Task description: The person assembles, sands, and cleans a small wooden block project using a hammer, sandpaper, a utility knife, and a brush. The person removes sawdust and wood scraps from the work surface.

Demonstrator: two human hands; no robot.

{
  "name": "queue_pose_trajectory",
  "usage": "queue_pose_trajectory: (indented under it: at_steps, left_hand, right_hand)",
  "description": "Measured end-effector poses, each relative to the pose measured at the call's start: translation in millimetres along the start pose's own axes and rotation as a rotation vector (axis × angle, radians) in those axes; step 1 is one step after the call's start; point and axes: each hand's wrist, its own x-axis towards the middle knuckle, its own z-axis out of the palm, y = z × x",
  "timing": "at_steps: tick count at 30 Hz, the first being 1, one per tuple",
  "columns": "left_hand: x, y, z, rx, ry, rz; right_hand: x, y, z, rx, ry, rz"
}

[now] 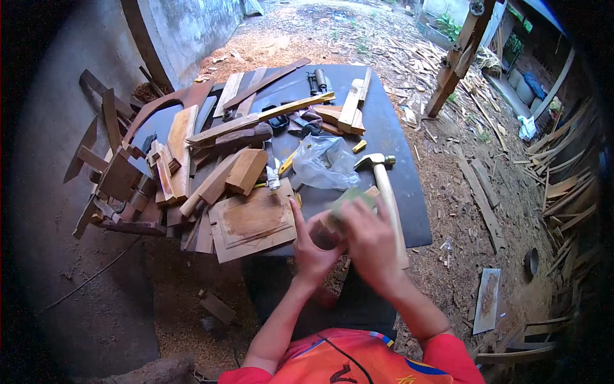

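My left hand [314, 246] is wrapped round a small wooden piece [327, 232] at the front edge of the dark table, its index finger stretched upward. Over the same piece is my right hand [368, 233], blurred by motion, with its fingers closed on a greenish sheet [354, 198] that looks like sandpaper. A hammer [387, 201] with a pale handle lies just right of my hands. Beyond them sits a clear plastic bag [325, 164]. A square wooden panel [251, 219] rests to the left of my left hand.
Wood blocks [247, 171], long strips and tools are piled over the left and back of the table [406, 185]. A wooden frame [121, 176] stands at the left. A post [455, 67] rises at the back right. Scraps and shavings cover the ground.
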Motion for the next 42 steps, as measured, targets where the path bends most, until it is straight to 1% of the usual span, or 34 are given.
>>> queue_pose_trajectory:
  at_steps: [1,2,3,6,8,9,10,11,13,15,16,17,18,19,20,21,22,23,24,26,27,30,34,35,37,40,42]
  left_hand:
    - [-0.2,0.8,-4.2,0.095,-0.005,0.057]
    - [-2.3,-4.5,-1.8,0.025,-0.009,0.026]
    - [-4.5,-9.7,0.5,-0.045,-0.01,-0.004]
    - [-2.1,1.0,1.0,-0.117,-0.016,-0.136]
    - [-5.5,-5.9,1.2,-0.045,-0.014,-0.071]
    - [-7.4,-7.5,-0.8,0.001,-0.019,-0.042]
    - [-5.7,-9.9,-1.7,0.048,-0.02,-0.008]
    - [-5.9,-13.6,2.6,-0.186,-0.023,-0.03]
    - [-4.6,-4.6,1.1,-0.106,-0.016,-0.072]
    - [-5.4,-3.9,3.2,-0.078,0.006,-0.081]
    - [-5.4,-5.5,1.6,-0.019,-0.005,-0.039]
    - [-4.9,-7.1,-1.4,0.04,-0.022,0.005]
    - [-3.8,-7.6,-3.7,0.098,-0.037,0.049]
    - [-3.0,-0.1,-6.4,0.032,-0.038,0.04]
    - [-3.5,-4.8,-7.3,0.058,-0.062,0.027]
    - [-2.0,-8.3,-8.2,0.084,-0.082,0.013]
    - [-1.6,-9.8,-8.2,0.109,-0.1,-0.002]
    - [-3.7,-8.4,-8.2,0.098,-0.072,0.033]
    - [-0.5,-2.7,-10.7,0.126,-0.076,0.145]
    - [6.0,5.4,-21.0,0.183,-0.09,0.365]
    - [8.7,13.6,-24.2,0.203,-0.105,0.431]
    - [10.5,3.3,-31.0,0.429,-0.125,0.606]
    - [-6.3,0.9,-38.2,0.436,-0.162,0.575]
    - [-10.0,1.4,-40.9,0.436,-0.199,0.555]
    - [-12.4,-0.2,-40.9,0.464,-0.2,0.59]
    - [-13.8,0.7,-42.6,0.487,-0.212,0.596]
    - [-11.9,5.8,-42.6,0.476,-0.234,0.582]
  right_hand:
    - [-13.1,-8.2,2.2,0.019,0.02,-0.058]
    - [-20.3,-12.6,3.9,0.038,0.045,-0.115]
    - [-18.9,-2.0,0.4,0.077,0.065,-0.105]
    - [-4.3,24.6,-8.6,-0.038,0.095,0.096]
    - [-15.8,-1.7,-5.2,0.05,0.035,0.008]
    - [-28.9,-13.5,2.6,0.039,0.043,-0.089]
    - [-33.2,-11.3,0.5,0.069,0.031,-0.117]
    - [-29.9,0.1,-6.1,0.051,0.044,-0.05]
    - [-19.5,26.4,-10.9,-0.018,0.095,0.097]
    - [-26.4,9.2,-5.2,-0.029,0.073,0.04]
    - [-33.0,-3.2,-1.0,-0.033,0.067,0.022]
    - [-39.3,-15.8,-3.9,0.04,0.021,-0.034]
    - [-39.3,-11.7,-6.0,0.069,0.023,-0.001]
    - [-37.4,-2.0,-10.5,0.098,0.022,0.027]
    - [-34.2,8.2,-15.3,0.127,0.02,0.051]
    - [-28.7,15.9,-20.9,0.053,0.078,0.096]
    - [-30.5,18.1,-22.5,0.108,0.093,0.131]
    - [-31.2,20.6,-23.8,0.161,0.11,0.165]
    - [-31.8,22.4,-25.0,0.215,0.128,0.2]
    - [-38.2,22.3,-26.1,0.271,0.141,0.194]
    - [-41.0,24.3,-24.3,0.29,0.148,0.189]
    - [-47.0,29.6,-15.0,0.329,0.125,0.182]
    - [-51.0,32.9,-9.4,0.387,0.125,0.174]
    - [-52.3,34.2,-7.6,0.415,0.127,0.194]
    - [-53.8,36.1,-4.4,0.474,0.127,0.232]
    - [-45.9,34.6,-14.5,0.46,0.106,0.19]
    - [-37.9,40.2,-19.0,0.45,0.128,0.192]
